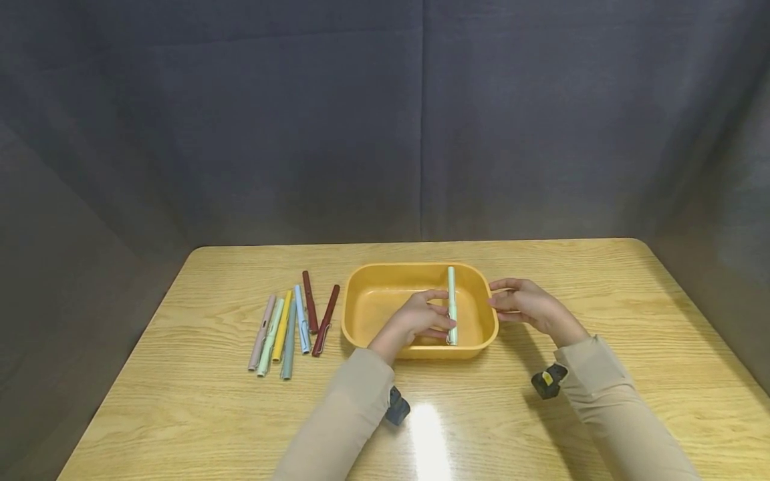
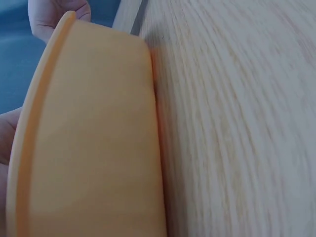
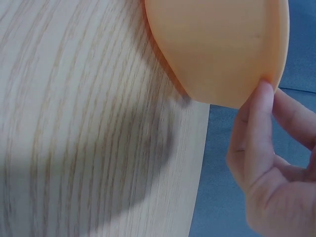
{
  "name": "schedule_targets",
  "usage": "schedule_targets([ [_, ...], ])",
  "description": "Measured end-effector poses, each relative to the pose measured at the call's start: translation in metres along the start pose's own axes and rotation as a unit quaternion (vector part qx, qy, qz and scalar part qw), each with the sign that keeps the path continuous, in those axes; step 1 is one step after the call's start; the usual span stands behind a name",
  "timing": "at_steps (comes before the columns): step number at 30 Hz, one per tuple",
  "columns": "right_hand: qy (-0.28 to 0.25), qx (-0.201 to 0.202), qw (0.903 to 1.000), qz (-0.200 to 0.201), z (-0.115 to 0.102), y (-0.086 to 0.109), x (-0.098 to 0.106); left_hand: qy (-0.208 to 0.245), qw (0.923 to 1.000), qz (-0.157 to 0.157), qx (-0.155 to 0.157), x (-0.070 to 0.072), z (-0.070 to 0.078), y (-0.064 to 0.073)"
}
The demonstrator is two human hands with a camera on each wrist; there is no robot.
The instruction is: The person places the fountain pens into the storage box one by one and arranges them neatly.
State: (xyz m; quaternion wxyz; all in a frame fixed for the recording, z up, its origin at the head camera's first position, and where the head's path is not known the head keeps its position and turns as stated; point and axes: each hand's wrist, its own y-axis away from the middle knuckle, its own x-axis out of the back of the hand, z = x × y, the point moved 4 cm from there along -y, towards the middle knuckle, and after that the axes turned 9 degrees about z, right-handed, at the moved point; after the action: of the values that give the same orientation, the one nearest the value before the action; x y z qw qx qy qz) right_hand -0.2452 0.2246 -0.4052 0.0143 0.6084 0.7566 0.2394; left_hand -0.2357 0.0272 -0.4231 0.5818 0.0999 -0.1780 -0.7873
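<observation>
A pale green pen [image 1: 452,300] with a clip stands out against the yellow plastic box [image 1: 385,267], lying lengthwise near its right end. My left hand [image 1: 415,317] reaches over the box's front rim and holds this pen between thumb and fingers. At the box's right end, my right hand [image 1: 529,307] pinches the rim. One finger [image 3: 260,123] presses the outer wall in the right wrist view, and another passes behind the rim. The box's side fills much of the left wrist view, hiding the pen and most of the left hand.
Several capped pens lie left of the box: a pinkish one [image 1: 262,334], a pale green one, a yellow one [image 1: 283,327], a grey-green one [image 1: 289,341], a light blue one [image 1: 302,321] and dark red ones [image 1: 326,321]. A dark curtain [image 1: 301,133] hangs behind the wooden table [image 1: 198,401].
</observation>
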Motion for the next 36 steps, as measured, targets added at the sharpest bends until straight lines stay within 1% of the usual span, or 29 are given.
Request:
schedule_targets([
  [3,-0.002,-0.001,1.0000,0.000,0.000,0.000,-0.001,0.007,0.9999,-0.004,0.006,-0.005,0.000,-0.001],
  [14,-0.015,0.009,0.9998,0.010,-0.002,-0.001,0.000,0.011,0.9996,0.002,0.026,-0.021,-0.005,-0.010],
  [18,-0.016,0.007,0.9998,0.011,-0.002,0.000,0.000,0.001,0.9996,0.002,0.030,-0.025,-0.007,-0.012],
  [23,-0.016,0.007,0.9998,0.010,-0.002,0.000,0.000,-0.025,0.9991,0.001,0.034,-0.027,-0.007,-0.013],
  [27,-0.016,0.008,0.9998,0.010,-0.003,0.000,0.000,-0.039,0.9987,0.012,0.030,-0.027,-0.008,-0.013],
  [33,-0.014,0.010,0.9998,0.009,-0.002,-0.001,-0.001,-0.072,0.9966,0.040,0.007,-0.027,-0.009,-0.012],
  [36,-0.011,0.011,0.9998,0.008,-0.002,-0.001,-0.001,-0.085,0.9953,0.047,-0.001,-0.027,-0.007,-0.011],
])
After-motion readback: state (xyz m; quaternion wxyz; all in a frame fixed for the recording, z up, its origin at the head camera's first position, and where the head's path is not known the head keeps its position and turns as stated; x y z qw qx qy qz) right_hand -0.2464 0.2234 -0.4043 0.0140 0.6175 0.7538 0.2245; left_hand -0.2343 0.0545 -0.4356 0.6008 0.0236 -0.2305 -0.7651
